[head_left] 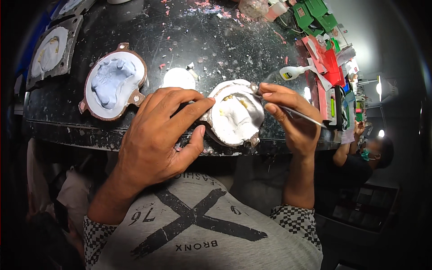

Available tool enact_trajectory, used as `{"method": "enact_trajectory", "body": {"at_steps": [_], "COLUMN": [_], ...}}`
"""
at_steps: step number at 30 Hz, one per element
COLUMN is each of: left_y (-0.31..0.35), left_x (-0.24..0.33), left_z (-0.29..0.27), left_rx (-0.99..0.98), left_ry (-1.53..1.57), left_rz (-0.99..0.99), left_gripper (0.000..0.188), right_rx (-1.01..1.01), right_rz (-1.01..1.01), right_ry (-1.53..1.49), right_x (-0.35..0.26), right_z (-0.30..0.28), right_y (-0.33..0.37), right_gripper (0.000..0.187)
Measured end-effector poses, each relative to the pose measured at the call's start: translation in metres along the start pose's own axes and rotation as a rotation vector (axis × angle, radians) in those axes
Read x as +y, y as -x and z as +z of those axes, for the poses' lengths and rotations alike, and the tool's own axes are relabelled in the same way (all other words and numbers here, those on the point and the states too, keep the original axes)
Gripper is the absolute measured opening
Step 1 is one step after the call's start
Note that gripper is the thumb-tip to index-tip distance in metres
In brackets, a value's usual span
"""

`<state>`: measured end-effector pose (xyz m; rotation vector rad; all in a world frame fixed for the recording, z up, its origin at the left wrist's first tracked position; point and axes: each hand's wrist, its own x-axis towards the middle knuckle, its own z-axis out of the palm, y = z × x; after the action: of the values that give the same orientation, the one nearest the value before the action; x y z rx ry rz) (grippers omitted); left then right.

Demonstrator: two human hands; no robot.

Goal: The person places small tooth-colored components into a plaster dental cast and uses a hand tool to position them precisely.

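In front of me on the black bench sits a round dental flask half [231, 123] filled with white plaster, with yellowish teeth showing along its inner arch. At its left rim rests the index fingertip of my left hand [155, 123]. The thumb is spread apart beside the flask and the other fingers bend over the bench. From the right, my right hand [290, 110] pinches a thin metal hand tool [301, 117]. Its tip reaches the flask's upper right rim, partly hidden by my fingers; the tool's exact kind is unclear.
Another brown flask half [141, 69] with a bluish mould lies at the left, beyond it a grey metal one [67, 54]. A white disc [179, 78] is behind my left hand. Right: a white squeeze bottle [292, 72], red box [332, 65], green pieces [312, 15]. A person [364, 155] sits beyond.
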<state>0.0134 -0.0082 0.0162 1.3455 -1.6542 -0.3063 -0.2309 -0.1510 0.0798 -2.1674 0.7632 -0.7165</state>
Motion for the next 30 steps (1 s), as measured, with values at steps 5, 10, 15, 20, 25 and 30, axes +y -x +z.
{"method": "enact_trajectory", "body": {"at_steps": [5,10,15,20,25,30], "left_y": [0.001,0.001,0.001,0.001,0.001,0.0], "left_x": [0.0,0.001,0.001,0.0,0.001,0.002], "left_z": [-0.001,-0.001,-0.001,-0.001,-0.001,-0.003], "left_rx": [0.007,0.014,0.015,0.023,0.02,0.012], "left_ry": [0.007,0.014,0.036,0.032,0.035,0.028], "left_rz": [-0.011,-0.017,-0.026,-0.019,-0.021,-0.018], "left_gripper": [0.041,0.04,0.04,0.039,0.039,0.039], "right_rx": [-0.063,-0.114,-0.144,-0.148,-0.117,-0.078], "right_rz": [-0.184,-0.157,-0.209,-0.211,-0.232,-0.222], "right_ry": [0.105,0.152,0.244,0.287,0.299,0.225], "right_x": [0.003,0.0,-0.006,-0.009,-0.009,0.0], "right_z": [0.0,-0.004,-0.003,-0.001,0.0,0.002], "right_y": [0.001,-0.002,-0.007,-0.008,-0.002,0.001], "right_gripper": [0.015,0.014,0.015,0.017,0.017,0.016]}}
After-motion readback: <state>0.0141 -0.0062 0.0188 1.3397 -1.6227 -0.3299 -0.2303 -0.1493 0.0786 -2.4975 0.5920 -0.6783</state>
